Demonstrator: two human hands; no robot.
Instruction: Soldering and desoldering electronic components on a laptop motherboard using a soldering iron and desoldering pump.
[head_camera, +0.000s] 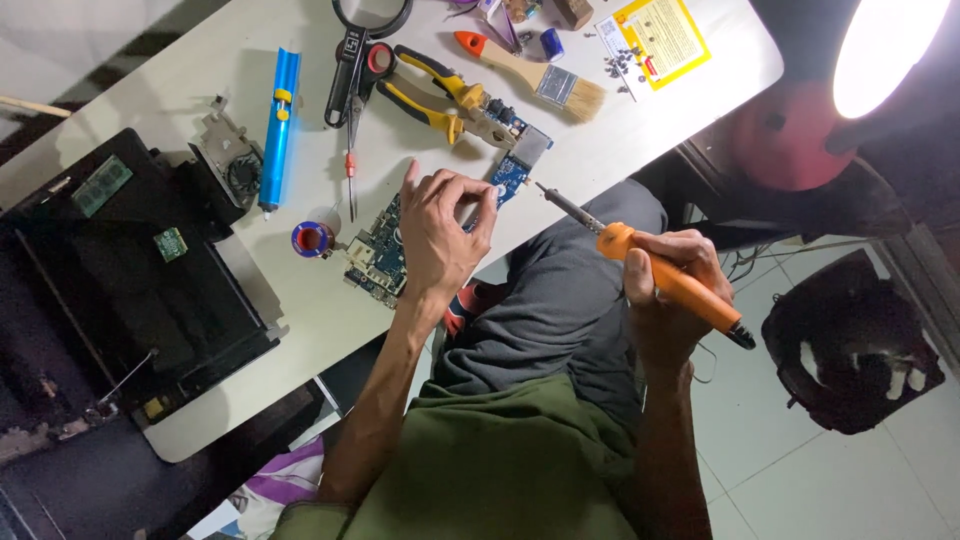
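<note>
Green shirt (500, 460) fills the foreground. White tabletop (300, 300) beyond; black laptop base (130, 270) at its left edge. Blue circuit board (385, 250) at the near edge, under the left hand (435, 240), its fingertips pinched together over the board. Right hand (670, 290), grip wrapped tight around an orange soldering iron (660, 275), tip just beside the board. Yellow pliers (440, 95) and a brush (530, 75) lie farther back.
</note>
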